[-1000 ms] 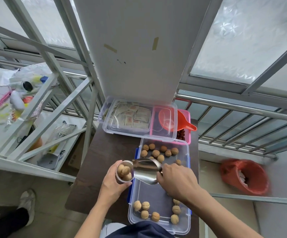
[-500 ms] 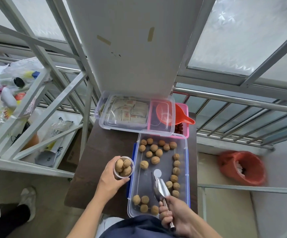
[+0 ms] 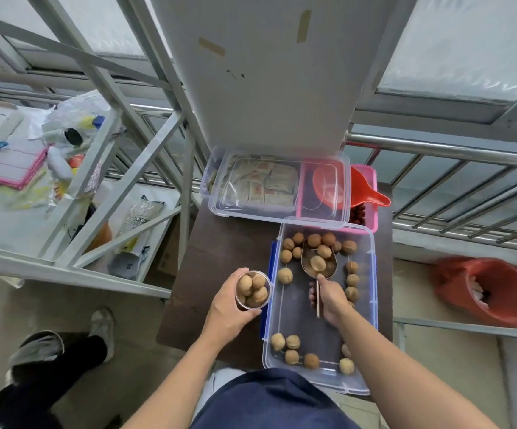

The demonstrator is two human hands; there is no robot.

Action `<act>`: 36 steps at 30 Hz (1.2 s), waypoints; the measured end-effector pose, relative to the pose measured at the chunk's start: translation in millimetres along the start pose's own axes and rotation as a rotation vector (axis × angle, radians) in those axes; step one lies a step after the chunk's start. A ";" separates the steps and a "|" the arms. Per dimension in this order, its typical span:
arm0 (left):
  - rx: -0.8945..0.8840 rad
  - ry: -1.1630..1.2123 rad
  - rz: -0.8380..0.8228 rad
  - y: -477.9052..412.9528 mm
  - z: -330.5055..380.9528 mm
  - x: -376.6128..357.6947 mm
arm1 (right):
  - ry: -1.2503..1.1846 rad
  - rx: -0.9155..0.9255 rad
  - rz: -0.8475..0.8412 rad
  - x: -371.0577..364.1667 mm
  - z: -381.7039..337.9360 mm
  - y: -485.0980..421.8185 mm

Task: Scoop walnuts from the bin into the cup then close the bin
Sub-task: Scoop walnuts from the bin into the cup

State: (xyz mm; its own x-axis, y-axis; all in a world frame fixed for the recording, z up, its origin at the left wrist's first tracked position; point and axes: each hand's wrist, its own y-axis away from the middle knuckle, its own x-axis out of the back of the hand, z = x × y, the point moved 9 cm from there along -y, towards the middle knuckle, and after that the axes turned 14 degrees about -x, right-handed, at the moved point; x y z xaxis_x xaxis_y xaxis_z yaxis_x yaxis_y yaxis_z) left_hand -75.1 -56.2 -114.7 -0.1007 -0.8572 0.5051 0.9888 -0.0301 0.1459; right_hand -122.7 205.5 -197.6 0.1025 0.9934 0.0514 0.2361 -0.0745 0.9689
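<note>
The left hand [image 3: 229,308] is wrapped around a small clear cup [image 3: 253,291], holding it upright above the dark bench [image 3: 220,258], just left of the open bin [image 3: 371,305]. The cup is filled to its brim with walnuts. The right hand [image 3: 328,300] is closed around the handle of a metal scoop [image 3: 318,262], thumb lying along the top of the handle, with the bowl of the scoop pointing away from the person toward the far end of the bin. One walnut [image 3: 318,262] sits in the scoop's bowl, and the tip of the scoop touches the cluster of walnuts [image 3: 314,240] piled against the bin's far wall. More walnuts lie along the right wall and in a loose group at the near end, while the middle of the bin floor is bare. Blue latches run along the bin's left edge. Beyond the bin, a clear lid [image 3: 282,212] rests over a container of small packets [image 3: 260,187] and partly over a pink tub [image 3: 370,181] that holds a red scoop [image 3: 371,196] and some dark red fruit. To the right, on the floor, stands a red-lined waste bucket [image 3: 483,292].
</note>
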 end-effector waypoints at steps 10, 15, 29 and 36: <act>0.017 -0.005 0.031 1.9 -4.5 8.2 | 0.271 0.134 0.091 15.5 11.9 41.6; 0.014 0.007 0.031 2.0 -6.7 6.4 | 0.399 0.194 0.062 33.3 9.1 90.9; -0.023 0.061 0.034 -1.7 -3.7 1.4 | 1.354 0.604 0.342 -11.6 -40.4 194.0; -0.028 0.084 0.048 -1.6 1.0 3.2 | 1.602 0.904 0.578 -50.3 -62.4 228.0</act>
State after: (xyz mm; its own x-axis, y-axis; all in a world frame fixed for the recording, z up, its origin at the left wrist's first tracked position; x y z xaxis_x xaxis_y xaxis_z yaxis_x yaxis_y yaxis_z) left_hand -77.0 -58.4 -112.5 -0.0450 -0.8982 0.4373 0.9951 -0.0015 0.0993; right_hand -134.3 144.0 35.8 -0.3838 -0.0615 0.9214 0.9118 0.1325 0.3887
